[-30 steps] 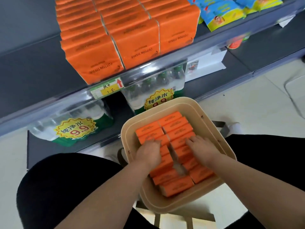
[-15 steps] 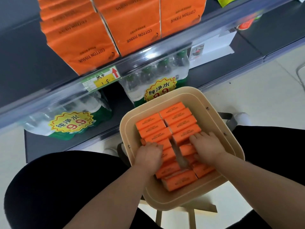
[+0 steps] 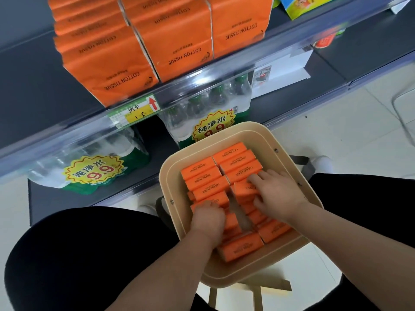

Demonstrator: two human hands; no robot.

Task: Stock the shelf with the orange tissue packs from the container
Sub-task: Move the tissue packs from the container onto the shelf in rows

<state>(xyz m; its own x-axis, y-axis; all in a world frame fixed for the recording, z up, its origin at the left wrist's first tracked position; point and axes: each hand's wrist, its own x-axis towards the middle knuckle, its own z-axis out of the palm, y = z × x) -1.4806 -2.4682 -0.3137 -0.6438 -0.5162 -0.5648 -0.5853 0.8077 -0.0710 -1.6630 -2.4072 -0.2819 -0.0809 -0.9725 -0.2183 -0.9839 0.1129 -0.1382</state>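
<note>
L hand [image 3: 207,217] & R hand [image 3: 277,194] each curl fingers round small orange tissue packs [image 3: 203,173] inside the tan square plastic container [image 3: 167,176], near the dark grey shelf [image 3: 29,81].

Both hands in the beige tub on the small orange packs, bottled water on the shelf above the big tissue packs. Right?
No. In the head view the bottled water sits on the shelf below the big tissue packs. The left hand and right hand are in the beige tub on the small orange packs.
</note>
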